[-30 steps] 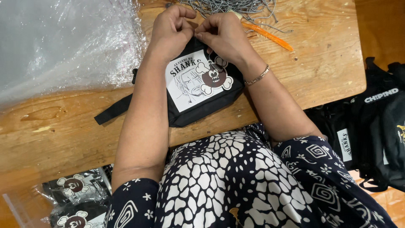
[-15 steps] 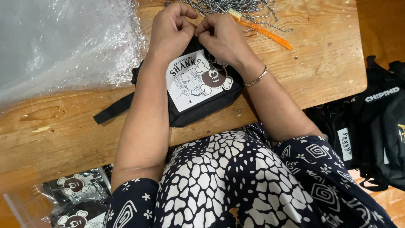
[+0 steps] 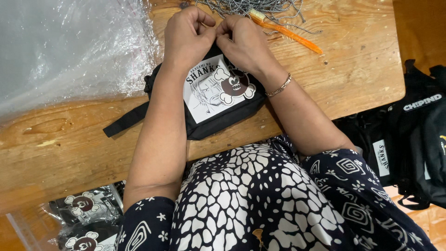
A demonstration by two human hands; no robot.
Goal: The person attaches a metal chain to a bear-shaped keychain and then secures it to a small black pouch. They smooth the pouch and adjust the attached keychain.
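Your left hand (image 3: 188,35) and right hand (image 3: 244,42) meet, fingers curled tight, at the far edge of the black pouch (image 3: 213,100), pinching something small there that you cannot make out. The pouch lies flat on the wooden table (image 3: 60,139) just in front of you, its white printed panel facing up. Beyond your right hand lie an orange pen (image 3: 290,33) and a heap of ball chains (image 3: 260,7); clear plastic bags (image 3: 69,46) cover the table's far left.
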